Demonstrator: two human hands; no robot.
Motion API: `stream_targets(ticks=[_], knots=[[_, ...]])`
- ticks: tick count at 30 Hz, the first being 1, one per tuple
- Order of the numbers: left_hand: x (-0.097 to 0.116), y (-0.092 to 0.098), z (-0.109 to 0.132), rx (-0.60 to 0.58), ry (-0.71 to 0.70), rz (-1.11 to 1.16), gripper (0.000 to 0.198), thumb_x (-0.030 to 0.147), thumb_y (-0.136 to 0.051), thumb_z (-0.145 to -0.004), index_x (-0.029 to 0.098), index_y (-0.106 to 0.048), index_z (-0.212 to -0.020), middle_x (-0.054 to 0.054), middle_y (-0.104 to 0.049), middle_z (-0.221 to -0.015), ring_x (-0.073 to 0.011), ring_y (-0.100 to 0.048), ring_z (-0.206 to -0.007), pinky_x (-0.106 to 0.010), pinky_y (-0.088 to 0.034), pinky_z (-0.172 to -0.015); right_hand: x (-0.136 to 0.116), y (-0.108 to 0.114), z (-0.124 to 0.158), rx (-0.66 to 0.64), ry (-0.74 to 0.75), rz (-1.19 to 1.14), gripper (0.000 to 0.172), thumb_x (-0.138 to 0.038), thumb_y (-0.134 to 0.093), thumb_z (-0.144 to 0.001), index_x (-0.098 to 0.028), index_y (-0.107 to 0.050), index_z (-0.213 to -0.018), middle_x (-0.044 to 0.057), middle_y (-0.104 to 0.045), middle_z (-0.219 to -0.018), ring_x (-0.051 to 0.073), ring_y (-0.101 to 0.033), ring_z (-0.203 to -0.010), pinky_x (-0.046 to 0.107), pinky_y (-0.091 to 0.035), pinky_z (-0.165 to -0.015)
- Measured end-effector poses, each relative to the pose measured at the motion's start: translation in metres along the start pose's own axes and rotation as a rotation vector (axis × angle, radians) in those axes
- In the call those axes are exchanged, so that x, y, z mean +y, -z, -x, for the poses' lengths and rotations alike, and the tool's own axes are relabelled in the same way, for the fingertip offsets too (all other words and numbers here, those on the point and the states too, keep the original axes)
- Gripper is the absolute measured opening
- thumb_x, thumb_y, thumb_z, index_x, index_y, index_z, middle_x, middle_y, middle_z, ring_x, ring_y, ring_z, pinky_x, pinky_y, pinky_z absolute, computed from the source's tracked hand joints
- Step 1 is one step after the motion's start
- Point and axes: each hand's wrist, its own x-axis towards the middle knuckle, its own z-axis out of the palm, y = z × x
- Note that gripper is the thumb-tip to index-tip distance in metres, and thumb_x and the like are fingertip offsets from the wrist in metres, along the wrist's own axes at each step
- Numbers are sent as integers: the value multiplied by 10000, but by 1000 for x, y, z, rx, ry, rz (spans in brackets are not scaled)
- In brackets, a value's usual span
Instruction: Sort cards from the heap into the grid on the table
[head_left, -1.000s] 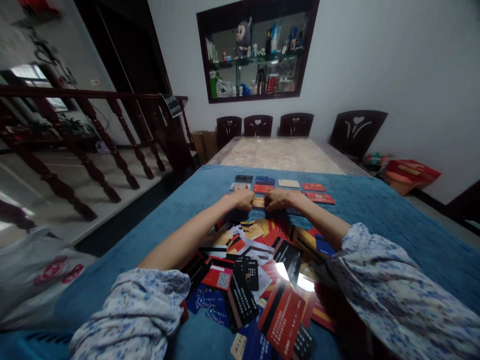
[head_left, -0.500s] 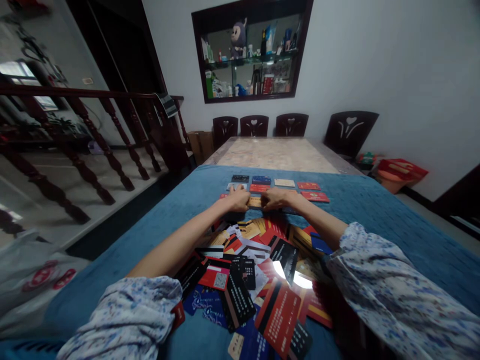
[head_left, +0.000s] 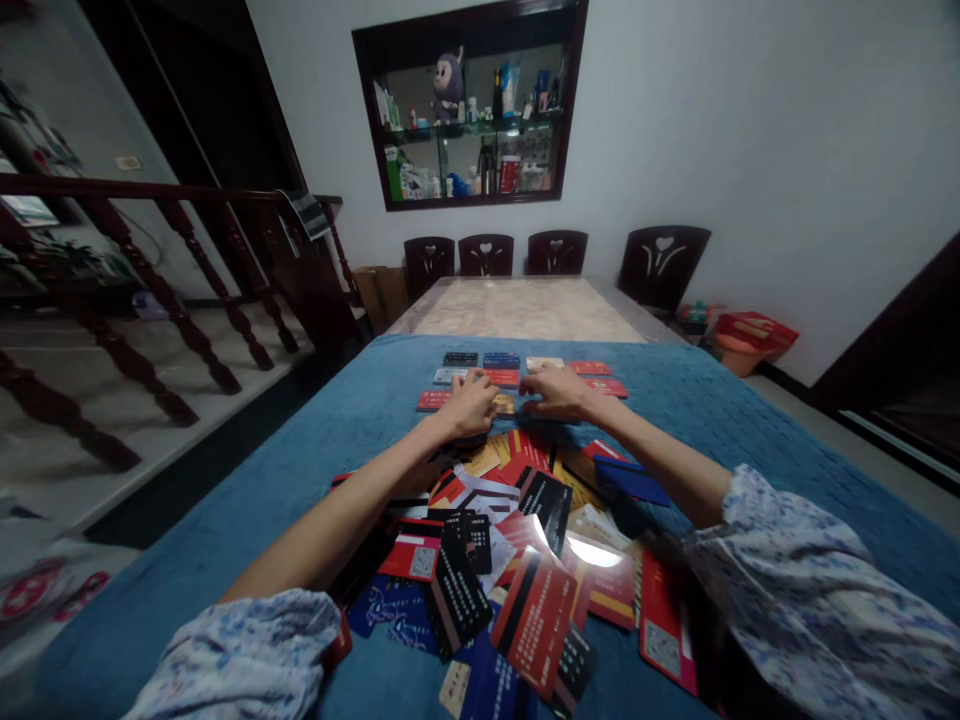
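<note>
Rows of bank-style cards lie in small stacks on the blue cloth [head_left: 330,430]. A gold card [head_left: 505,404] is in the near row between my hands. My left hand [head_left: 471,404] is at its left end, fingers bent and parted; whether the fingertips touch it is hard to see. My right hand [head_left: 556,391] hovers just right of it, thumb and fingers apart, holding nothing visible. Beyond are a red card stack [head_left: 500,377], a blue stack [head_left: 501,360] and a cream stack [head_left: 545,363]. Closer to me spreads a loose heap with a red card [head_left: 534,620] and a black card [head_left: 457,590].
The bare tabletop [head_left: 525,305] continues past the cloth, with dark chairs [head_left: 664,265] around it. A wooden railing [head_left: 187,255] stands left, and a plastic bag [head_left: 60,590] lies low at left. A red bag [head_left: 754,328] is at right.
My right hand has lifted off the gold card and its fingers have spread. My left hand stays near the card's left end. The whole view has shifted slightly as my head turned.
</note>
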Motion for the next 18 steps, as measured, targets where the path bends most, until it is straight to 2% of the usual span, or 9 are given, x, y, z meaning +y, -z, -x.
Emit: stream_targets(ticks=[7, 11, 18], knots=[[11, -2, 9, 10, -124, 76, 407, 109, -528, -820, 225, -627, -1197, -88, -586, -1281, -314, -364, -1278, -456, -338, -964, -2, -4, 31, 63, 26, -29, 198, -262, -577, -864, -222, -715, -1002, 85, -691, -1101, 262, -536, -1079, 313, -374, -792], [19, -3, 15, -5, -196, 167, 368, 147, -548, -836, 231, -653, -1179, -62, -610, -1307, -293, -357, -1298, -449, -306, -1001, -1, -12, 45, 69, 56, -52, 189, -240, -580, -863, -225, -721, -987, 80, -700, -1045, 252, -537, -1044, 322, -369, -819], [25, -14, 14, -118, -274, 258, 399, 139, -526, -868, 305, -656, -1206, -6, -622, -1349, -269, -329, -1349, -472, -246, -1082, 2, -23, 58, 53, 38, -93, 156, -226, -600, -848, -210, -734, -926, 80, -700, -1002, 250, -538, -1037, 331, -378, -839]])
